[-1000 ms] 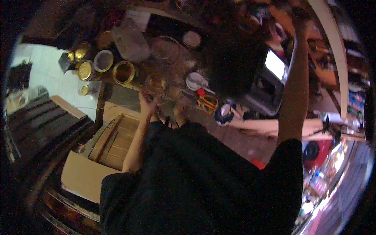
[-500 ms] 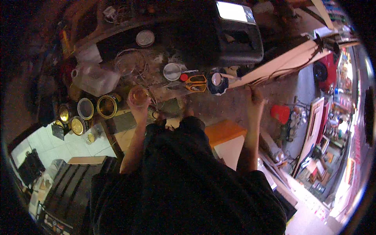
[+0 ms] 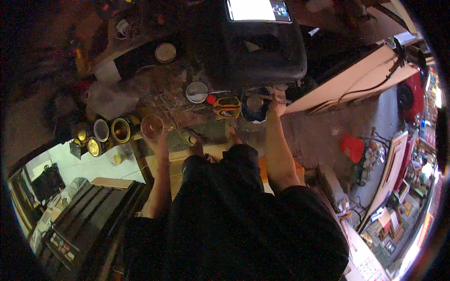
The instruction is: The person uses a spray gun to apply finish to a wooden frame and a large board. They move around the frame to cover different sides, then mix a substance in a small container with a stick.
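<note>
My left hand (image 3: 160, 140) is closed around a round, see-through cup (image 3: 153, 125); its contents are too dim to make out. My right hand (image 3: 277, 107) is closed at the handle of a round-headed dipper (image 3: 255, 102), which rests over a dark container (image 3: 248, 112) with a pale, ragged rim. Left of that container is an orange-yellow handled tool (image 3: 227, 107), whose exact kind is unclear. Beside it lie a small red cap (image 3: 211, 99) and a white-rimmed round tub (image 3: 197, 92) with a stick across it.
Several open metal cans (image 3: 121, 130) stand at the left by a cloudy plastic jug (image 3: 112, 100). Beyond the tools is a black case (image 3: 265, 51) with a lit phone (image 3: 258, 10) on it. A wooden board (image 3: 349, 82) slants at the right, near a red bucket (image 3: 351, 149).
My right hand has come leftward from beside the board to the dipper's handle and closed there. My left hand still holds the see-through cup. The whole view has shifted.
</note>
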Motion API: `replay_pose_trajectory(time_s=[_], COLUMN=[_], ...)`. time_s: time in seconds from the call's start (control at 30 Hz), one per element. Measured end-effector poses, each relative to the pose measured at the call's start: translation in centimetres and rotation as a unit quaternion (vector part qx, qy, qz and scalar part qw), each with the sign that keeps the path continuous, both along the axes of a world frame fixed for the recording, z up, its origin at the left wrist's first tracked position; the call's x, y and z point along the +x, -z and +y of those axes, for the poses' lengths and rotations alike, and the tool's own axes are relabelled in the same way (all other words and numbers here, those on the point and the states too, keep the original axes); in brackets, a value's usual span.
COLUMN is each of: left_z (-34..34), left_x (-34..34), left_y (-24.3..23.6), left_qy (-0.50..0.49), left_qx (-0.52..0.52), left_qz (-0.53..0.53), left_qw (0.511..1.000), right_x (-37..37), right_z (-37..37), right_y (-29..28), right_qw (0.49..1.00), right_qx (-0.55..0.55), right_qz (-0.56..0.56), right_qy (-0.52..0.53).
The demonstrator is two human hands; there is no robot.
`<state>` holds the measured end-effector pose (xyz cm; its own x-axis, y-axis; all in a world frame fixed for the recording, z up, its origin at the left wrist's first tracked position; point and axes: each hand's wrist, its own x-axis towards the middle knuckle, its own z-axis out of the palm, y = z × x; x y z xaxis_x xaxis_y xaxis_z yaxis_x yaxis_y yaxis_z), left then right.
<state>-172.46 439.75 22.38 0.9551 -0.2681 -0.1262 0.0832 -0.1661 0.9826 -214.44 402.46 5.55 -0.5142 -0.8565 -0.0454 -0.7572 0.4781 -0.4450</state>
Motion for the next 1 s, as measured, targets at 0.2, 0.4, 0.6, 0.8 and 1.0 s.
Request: replay_pose_trajectory(time_s=[0.2,0.4,0.6,0.8,1.0], left_z=[5.7,-4.2,-5.2,-7.3,-8.0], left_x=[-3.2,-11.3,-13.6,-14.6,-12.8], left_y=[0.3,-10.5,-7.2,-12.0,-16.1], left_qy=[0.096,0.024,0.087,0.153,0.239], left_qx=[0.360,0.090,0.049,0.031,-0.020], left_qz=[-0.286,0.020,-0.062,-0.056,-0.098], left_qw=[0.883,0.995,0.993,0.986,0.966], right_x=[9.5,7.7,6.7,4.9,9.1], right_z=[2.6,2.5,3.7,6.7,12.2], right_y=[-9.4,-12.0,-18.2,-27.4,-41.8], right_qw=[0.884,0.788,0.823,0.757,0.779], right_qx=[0.014,-0.027,-0.093,-0.044,-0.109], right_qz=[-0.464,-0.614,-0.557,-0.648,-0.512], right_qy=[-0.059,0.035,-0.066,-0.071,-0.345])
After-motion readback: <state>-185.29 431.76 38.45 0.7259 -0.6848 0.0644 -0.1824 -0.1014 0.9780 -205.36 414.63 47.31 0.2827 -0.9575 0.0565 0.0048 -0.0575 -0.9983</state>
